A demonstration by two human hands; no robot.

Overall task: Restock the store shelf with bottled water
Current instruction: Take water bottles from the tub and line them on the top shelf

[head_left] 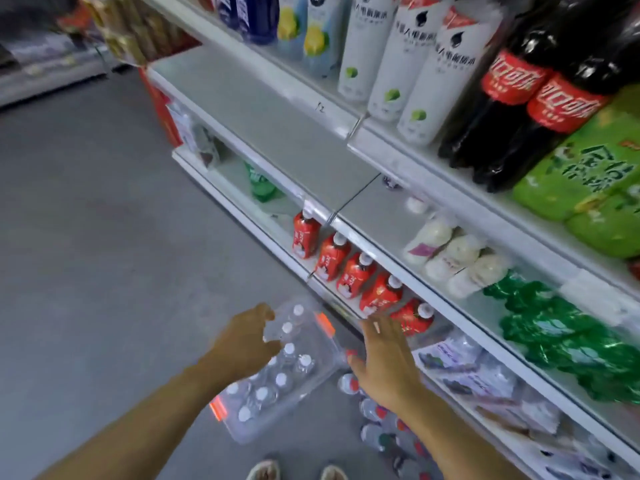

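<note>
A clear plastic bin (322, 370) with orange latches stands on the floor by the shelf, holding several small water bottles (282, 379) with white caps. My left hand (244, 341) hovers over the bin's far end with fingers loosely curled, holding nothing. My right hand (382, 358) is spread flat with straight fingers above the bin's right edge, near the lowest shelf. More water bottles (375, 410) stand on the floor between the bin and the shelf. The middle shelf board (277, 123) is bare on its left stretch.
Red-labelled bottles (353, 271) line a low shelf. White bottles (453, 258) and green bottles (561, 334) stand on the middle shelf's right part. Cola bottles (512, 95) and tall white bottles (405, 60) fill the top shelf. Grey floor (104, 237) spreads left. My shoes (298, 471) show below.
</note>
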